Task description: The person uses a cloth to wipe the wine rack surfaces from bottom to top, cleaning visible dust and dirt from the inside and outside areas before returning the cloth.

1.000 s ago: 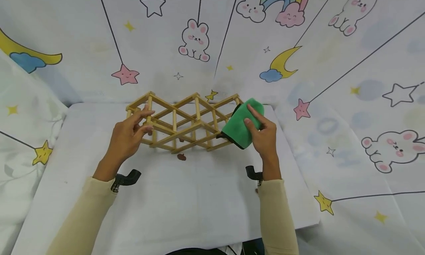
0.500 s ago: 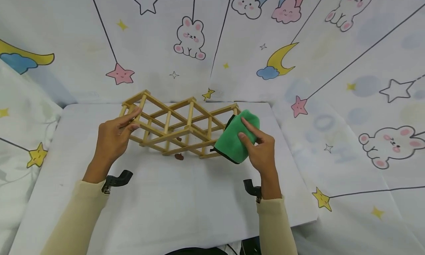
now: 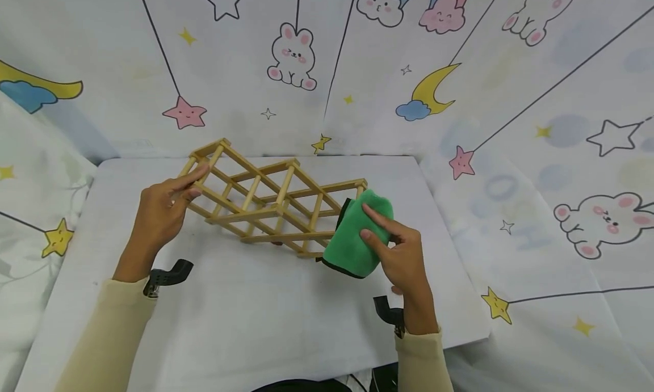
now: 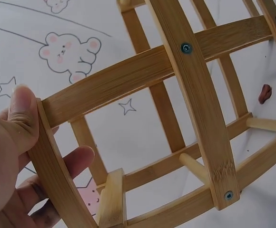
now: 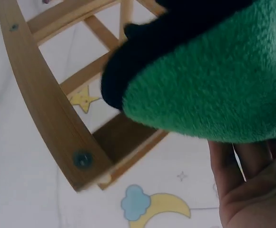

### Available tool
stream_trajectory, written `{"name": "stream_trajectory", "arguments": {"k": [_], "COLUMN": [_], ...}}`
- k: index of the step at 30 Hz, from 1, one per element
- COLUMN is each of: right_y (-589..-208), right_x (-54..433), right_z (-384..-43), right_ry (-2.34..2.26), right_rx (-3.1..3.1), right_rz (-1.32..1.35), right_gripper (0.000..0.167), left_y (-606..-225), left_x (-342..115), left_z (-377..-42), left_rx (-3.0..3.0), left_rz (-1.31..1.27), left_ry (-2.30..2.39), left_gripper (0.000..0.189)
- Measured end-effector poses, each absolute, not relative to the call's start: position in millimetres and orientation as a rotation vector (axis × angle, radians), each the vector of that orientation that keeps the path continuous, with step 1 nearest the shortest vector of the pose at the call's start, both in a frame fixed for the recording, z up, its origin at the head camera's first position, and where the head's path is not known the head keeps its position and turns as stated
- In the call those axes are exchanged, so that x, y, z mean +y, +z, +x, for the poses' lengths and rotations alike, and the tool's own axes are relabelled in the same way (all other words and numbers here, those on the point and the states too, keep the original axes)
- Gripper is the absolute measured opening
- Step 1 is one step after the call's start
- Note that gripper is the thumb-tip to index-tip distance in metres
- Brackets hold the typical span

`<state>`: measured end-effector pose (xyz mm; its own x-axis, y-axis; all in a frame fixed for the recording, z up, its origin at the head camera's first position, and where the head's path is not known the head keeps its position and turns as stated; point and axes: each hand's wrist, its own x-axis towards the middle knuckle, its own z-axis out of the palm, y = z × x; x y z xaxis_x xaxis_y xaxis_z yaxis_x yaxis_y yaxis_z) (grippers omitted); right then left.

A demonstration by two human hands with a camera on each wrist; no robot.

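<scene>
An expandable wooden lattice rack (image 3: 279, 210) with crossed slats and round dowels is held tilted over the table, its left end raised. My left hand (image 3: 159, 213) grips the end slat on the left; the left wrist view shows the thumb (image 4: 21, 111) on one side of that slat and fingers on the other. A folded green plush cloth (image 3: 357, 241) with black edging is pinched in my right hand (image 3: 406, 258). That cloth covers part of the rack's right end. In the right wrist view the cloth hides some of the slats and most of my fingers.
A white table (image 3: 245, 324) lies beneath, with a cartoon-printed backdrop (image 3: 357, 68) behind it. Small reddish-brown pieces are on the table, one under the rack (image 3: 276, 243) and one near my right wrist (image 3: 396, 290). Each wrist carries a black camera mount.
My left hand has moved left with its end of the rack. The right hand and green cloth have come down toward me, and the rack has tilted, its right end now lower.
</scene>
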<state>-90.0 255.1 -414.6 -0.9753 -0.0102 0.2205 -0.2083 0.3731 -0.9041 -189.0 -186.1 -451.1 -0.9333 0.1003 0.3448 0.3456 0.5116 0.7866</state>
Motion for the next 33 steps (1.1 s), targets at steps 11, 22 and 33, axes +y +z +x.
{"name": "stream_trajectory", "arguments": {"k": [11, 22, 33], "right_y": [-403, -413, -425], "right_x": [305, 306, 294], "right_z": [-92, -121, -131], "right_ry": [1.916, 1.747, 1.183], "right_rx": [-1.933, -1.761, -2.644], "right_rz": [0.026, -0.111, -0.254], "right_gripper": [0.056, 0.069, 0.064], "left_y": [-445, -454, -467], "left_x": [-155, -72, -51], "left_z": [-167, -143, -151], "left_rx": [-2.364, -2.218, -2.201], "left_rz": [-0.247, -0.483, -0.505], "left_ry": [-0.955, -1.163, -1.278], "left_gripper": [0.05, 0.054, 0.052]}}
